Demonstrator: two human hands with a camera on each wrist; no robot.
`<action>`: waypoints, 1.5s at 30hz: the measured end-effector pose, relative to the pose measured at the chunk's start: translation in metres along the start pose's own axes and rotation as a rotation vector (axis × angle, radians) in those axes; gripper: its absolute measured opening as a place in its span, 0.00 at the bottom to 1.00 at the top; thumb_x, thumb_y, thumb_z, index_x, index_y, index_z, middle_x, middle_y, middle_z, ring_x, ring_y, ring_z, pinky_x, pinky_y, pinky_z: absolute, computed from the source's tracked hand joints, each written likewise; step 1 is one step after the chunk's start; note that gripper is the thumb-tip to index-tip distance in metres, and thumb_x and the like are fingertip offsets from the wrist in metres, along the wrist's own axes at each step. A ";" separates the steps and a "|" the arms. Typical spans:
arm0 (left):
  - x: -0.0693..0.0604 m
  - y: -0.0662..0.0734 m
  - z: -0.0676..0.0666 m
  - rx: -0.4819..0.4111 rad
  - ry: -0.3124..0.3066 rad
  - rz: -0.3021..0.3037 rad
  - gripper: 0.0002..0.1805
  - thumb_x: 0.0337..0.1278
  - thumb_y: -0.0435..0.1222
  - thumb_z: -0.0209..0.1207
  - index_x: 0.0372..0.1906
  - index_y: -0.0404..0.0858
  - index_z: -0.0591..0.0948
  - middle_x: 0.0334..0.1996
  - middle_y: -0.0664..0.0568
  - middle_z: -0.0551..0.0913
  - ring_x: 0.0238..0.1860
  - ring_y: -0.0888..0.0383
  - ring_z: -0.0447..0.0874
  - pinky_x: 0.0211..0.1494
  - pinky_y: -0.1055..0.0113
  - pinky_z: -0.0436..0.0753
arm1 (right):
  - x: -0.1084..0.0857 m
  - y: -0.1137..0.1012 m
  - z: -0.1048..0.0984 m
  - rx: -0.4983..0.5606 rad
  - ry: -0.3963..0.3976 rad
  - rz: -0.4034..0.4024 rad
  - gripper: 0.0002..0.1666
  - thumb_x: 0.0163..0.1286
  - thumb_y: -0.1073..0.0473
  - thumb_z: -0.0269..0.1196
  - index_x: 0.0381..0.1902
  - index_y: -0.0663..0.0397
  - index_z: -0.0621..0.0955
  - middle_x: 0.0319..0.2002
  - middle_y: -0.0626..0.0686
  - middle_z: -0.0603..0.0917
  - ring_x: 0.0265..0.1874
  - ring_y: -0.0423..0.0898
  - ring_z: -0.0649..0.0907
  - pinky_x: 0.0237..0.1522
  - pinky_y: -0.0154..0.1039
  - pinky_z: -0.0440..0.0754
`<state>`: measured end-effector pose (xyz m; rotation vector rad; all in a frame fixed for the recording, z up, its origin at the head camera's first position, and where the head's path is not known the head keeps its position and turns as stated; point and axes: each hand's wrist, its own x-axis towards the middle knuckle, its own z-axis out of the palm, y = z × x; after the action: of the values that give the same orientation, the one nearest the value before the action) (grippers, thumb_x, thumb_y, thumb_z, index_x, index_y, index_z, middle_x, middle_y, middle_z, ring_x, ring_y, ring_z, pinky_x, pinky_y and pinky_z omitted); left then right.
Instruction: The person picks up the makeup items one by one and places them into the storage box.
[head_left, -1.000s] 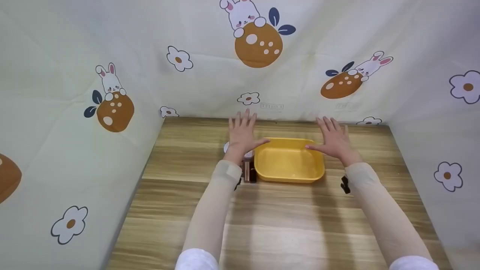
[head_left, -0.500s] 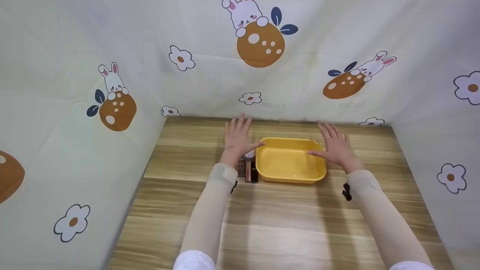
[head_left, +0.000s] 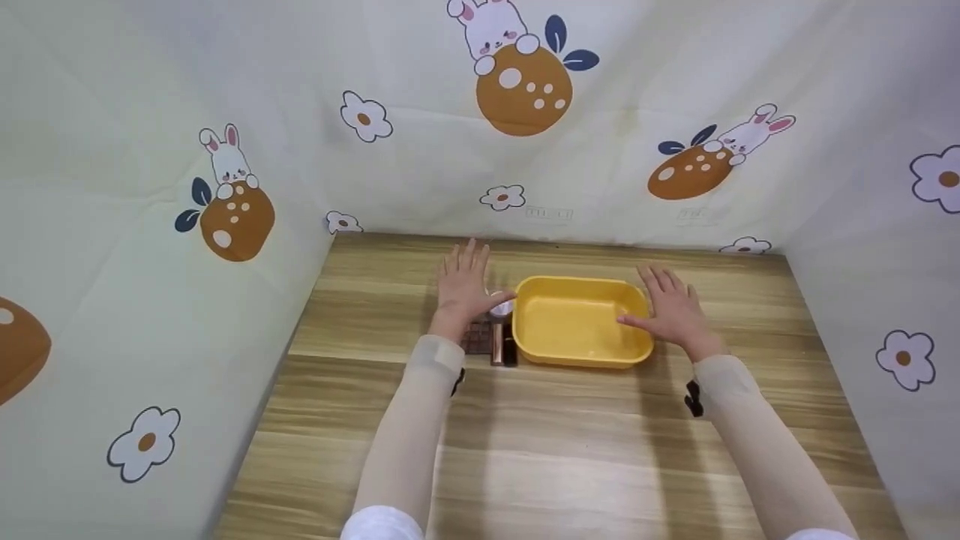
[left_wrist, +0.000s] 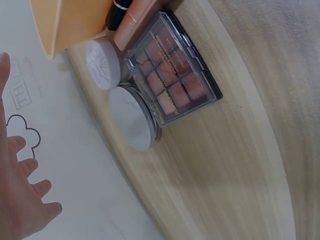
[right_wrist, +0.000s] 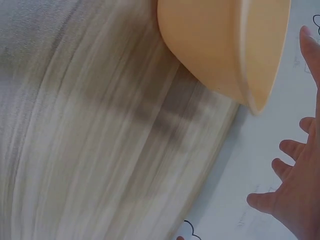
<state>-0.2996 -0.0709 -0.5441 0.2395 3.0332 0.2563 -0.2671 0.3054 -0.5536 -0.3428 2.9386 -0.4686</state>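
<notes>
Yellow basin [head_left: 577,330] sits between left hand [head_left: 463,286] and right hand [head_left: 671,309] — both spread, gripping nothing — with an eyeshadow palette [left_wrist: 172,72] near the left wrist.

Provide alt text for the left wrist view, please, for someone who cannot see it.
A clear-lidded palette lies on a wooden table near two round items, a pinkish case and a black tube. A yellow tub shows at top left; the empty left hand is below.

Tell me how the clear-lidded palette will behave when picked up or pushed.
The palette looks rigid, given its straight-edged outline. Its smooth clear lid may feel slippery. Lying flat, it would probably slide rather than roll.
</notes>
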 end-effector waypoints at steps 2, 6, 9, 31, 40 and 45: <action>-0.001 -0.003 0.001 0.000 -0.005 -0.008 0.60 0.50 0.75 0.52 0.81 0.50 0.45 0.82 0.49 0.39 0.82 0.44 0.37 0.82 0.44 0.40 | 0.000 -0.001 0.002 0.002 -0.003 -0.008 0.66 0.61 0.25 0.61 0.80 0.53 0.46 0.79 0.65 0.46 0.77 0.69 0.48 0.70 0.79 0.42; -0.002 -0.007 0.002 0.000 -0.004 -0.012 0.60 0.50 0.75 0.51 0.81 0.49 0.45 0.82 0.49 0.40 0.82 0.44 0.38 0.82 0.44 0.41 | -0.001 -0.002 0.005 0.015 0.008 -0.027 0.64 0.62 0.27 0.61 0.80 0.55 0.47 0.79 0.66 0.47 0.77 0.69 0.48 0.70 0.78 0.43; -0.003 -0.010 0.003 0.004 0.007 -0.016 0.60 0.49 0.76 0.51 0.81 0.49 0.47 0.82 0.49 0.42 0.81 0.42 0.41 0.82 0.44 0.43 | -0.002 -0.003 0.011 0.038 0.022 -0.038 0.64 0.62 0.27 0.62 0.80 0.55 0.48 0.79 0.65 0.48 0.77 0.69 0.49 0.71 0.77 0.42; -0.010 -0.029 0.022 0.027 -0.026 -0.071 0.61 0.48 0.76 0.52 0.81 0.48 0.48 0.81 0.46 0.45 0.81 0.42 0.43 0.82 0.45 0.45 | -0.016 -0.011 0.058 0.043 0.097 -0.088 0.62 0.64 0.28 0.59 0.80 0.56 0.48 0.80 0.65 0.42 0.78 0.68 0.47 0.75 0.71 0.45; -0.006 -0.035 0.025 0.020 -0.020 -0.074 0.58 0.50 0.74 0.54 0.80 0.47 0.51 0.81 0.46 0.49 0.81 0.42 0.46 0.82 0.46 0.48 | -0.013 -0.011 0.061 0.055 0.097 -0.072 0.61 0.64 0.27 0.59 0.81 0.51 0.48 0.81 0.62 0.43 0.79 0.64 0.45 0.73 0.74 0.43; -0.004 -0.035 0.034 0.018 -0.033 -0.074 0.58 0.51 0.73 0.54 0.80 0.46 0.51 0.81 0.45 0.50 0.80 0.42 0.48 0.82 0.46 0.50 | -0.017 -0.008 0.062 0.042 0.075 -0.066 0.61 0.64 0.27 0.58 0.81 0.52 0.47 0.80 0.64 0.43 0.79 0.65 0.45 0.73 0.73 0.43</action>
<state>-0.2978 -0.0998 -0.5838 0.1309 3.0051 0.2173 -0.2379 0.2841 -0.6069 -0.4266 2.9920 -0.5624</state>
